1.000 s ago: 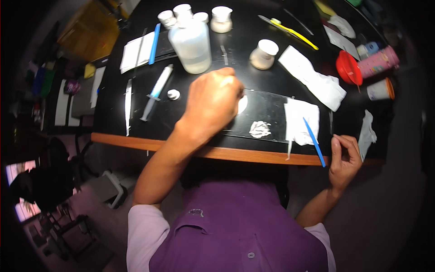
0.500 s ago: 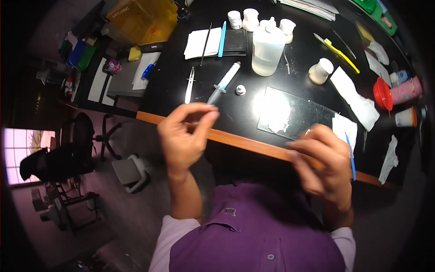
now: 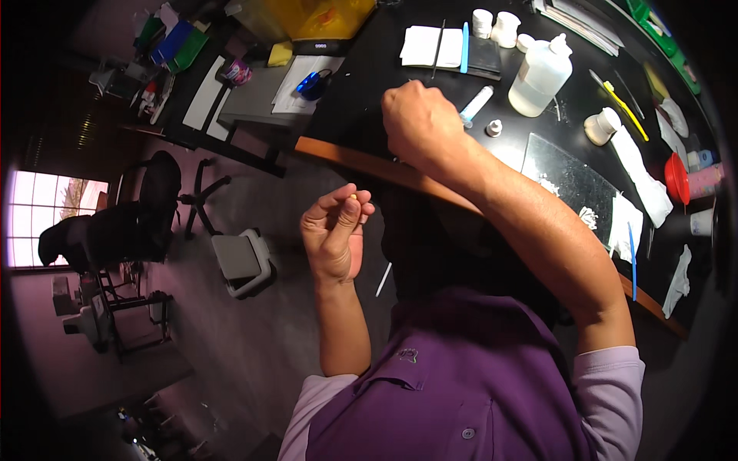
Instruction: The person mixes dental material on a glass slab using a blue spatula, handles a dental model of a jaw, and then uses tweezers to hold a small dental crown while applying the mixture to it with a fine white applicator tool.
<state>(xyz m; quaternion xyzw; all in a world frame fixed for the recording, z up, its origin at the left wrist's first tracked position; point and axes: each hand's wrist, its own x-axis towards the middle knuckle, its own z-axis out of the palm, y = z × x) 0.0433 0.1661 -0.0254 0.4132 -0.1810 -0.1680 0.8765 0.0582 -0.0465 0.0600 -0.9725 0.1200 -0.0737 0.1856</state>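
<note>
My left hand (image 3: 336,234) is raised in front of the desk's wooden edge (image 3: 329,152), pinching a small yellowish piece between thumb and finger. My right hand (image 3: 423,123) reaches over the desk's left part, fingers curled down and hiding whatever they grip. Beside it lie a syringe (image 3: 478,102), partly covered by the hand, and a small white-capped dropper container (image 3: 494,128). Farther right, a glass slab (image 3: 544,154) carries white material (image 3: 586,218), partly behind my right forearm. A folded white tissue (image 3: 624,211) and a blue stick (image 3: 632,261) rest at its right end.
A squeeze bottle (image 3: 530,86), white jars (image 3: 504,32), paper pads (image 3: 430,46), a yellow-handled brush (image 3: 623,107), a red dish (image 3: 676,178) and long tissues (image 3: 646,180) occupy the desk. An office chair (image 3: 138,215) and grey bin (image 3: 240,261) stand at left.
The view has turned leftward. My right hand has risen from the near right to reach over the desk's left part; my left hand has dropped back and now pinches a small piece.
</note>
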